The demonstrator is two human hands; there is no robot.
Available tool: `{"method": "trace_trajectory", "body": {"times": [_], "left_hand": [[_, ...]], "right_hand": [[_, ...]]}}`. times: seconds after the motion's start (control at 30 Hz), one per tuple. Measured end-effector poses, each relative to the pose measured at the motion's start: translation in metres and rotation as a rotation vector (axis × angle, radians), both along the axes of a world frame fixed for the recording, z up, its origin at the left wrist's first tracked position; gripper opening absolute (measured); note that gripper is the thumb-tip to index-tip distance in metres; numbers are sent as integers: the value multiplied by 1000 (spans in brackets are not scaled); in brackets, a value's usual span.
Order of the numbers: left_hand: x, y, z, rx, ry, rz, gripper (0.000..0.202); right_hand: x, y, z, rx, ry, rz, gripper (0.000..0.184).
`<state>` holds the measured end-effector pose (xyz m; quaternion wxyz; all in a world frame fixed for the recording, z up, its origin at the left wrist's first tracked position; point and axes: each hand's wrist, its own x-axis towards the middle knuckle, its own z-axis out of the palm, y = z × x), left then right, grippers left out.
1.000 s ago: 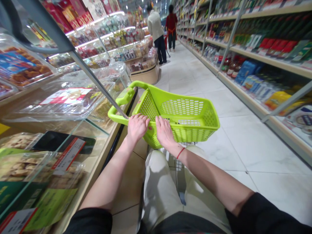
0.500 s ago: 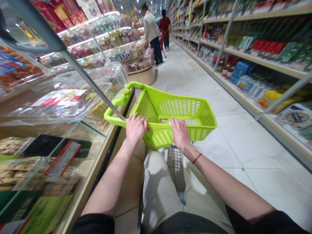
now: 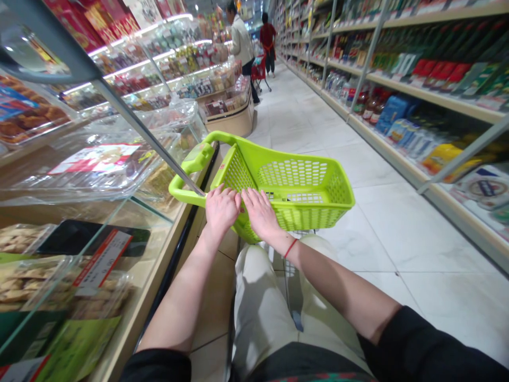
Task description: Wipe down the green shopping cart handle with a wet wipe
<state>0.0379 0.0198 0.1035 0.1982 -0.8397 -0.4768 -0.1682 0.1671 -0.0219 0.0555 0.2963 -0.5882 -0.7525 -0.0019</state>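
A lime-green shopping cart (image 3: pixel 314 215) with a slotted basket stands sideways across my legs, its handle end to the left. My left hand (image 3: pixel 221 206) is closed over the near rim, beside the handle loop. Right beside it, my right hand (image 3: pixel 259 211) curls its fingers over the same rim; the thumb is hidden. A thin grey rod (image 3: pixel 153 142) with a blue-grey loop on top slants down to my left hand; whether the hand touches it I cannot tell. A small dark item or gap, too unclear to name, shows on the basket floor.
Packed biscuits (image 3: pixel 29 286) and a price tag (image 3: pixel 104 260) lie behind a glass edge (image 3: pixel 71 268) at left. A display island (image 3: pixel 233 119) and a person in a white top (image 3: pixel 240 40) are ahead. Another person (image 3: pixel 268 40) stands near a red cart (image 3: pixel 258 69). Stocked shelves (image 3: pixel 429 98) line the right.
My right hand has slid left along the rim, up against my left hand. My left hand and the green cart stay nearly still. The person in white has shifted left, uncovering more red cart.
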Motion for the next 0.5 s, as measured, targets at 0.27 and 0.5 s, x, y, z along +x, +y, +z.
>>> {"method": "trace_trajectory", "body": {"times": [0.27,0.5], "left_hand": [[0,0,0,-35,-28,0,37],[2,-3,2,-20,-5,11,38]], "right_hand": [[95,-31,-47,57,-83,-196,61],[95,-32,-49,32,8,-329,63]]}}
